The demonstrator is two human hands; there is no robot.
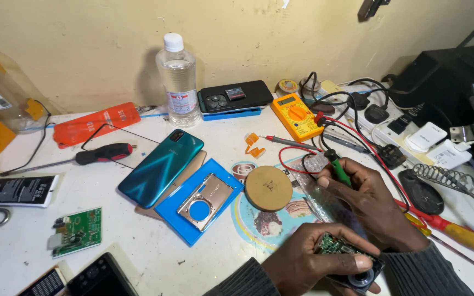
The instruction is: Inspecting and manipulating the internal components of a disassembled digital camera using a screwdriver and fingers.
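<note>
Left hand (303, 263) at six o'clock, fingers curled around a small opened camera body (349, 260) with its green circuit board showing; right hand (368, 203) just above at five o'clock, fingers pinching a green-handled tool (337, 167); round wooden disc (269, 188) at its nine o'clock.

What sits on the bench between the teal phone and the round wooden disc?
In the head view, a blue tray holding a metal camera frame lies between the teal phone and the wooden disc.

white table (138, 246), screwdriver (102, 153), water bottle (178, 82)
</note>
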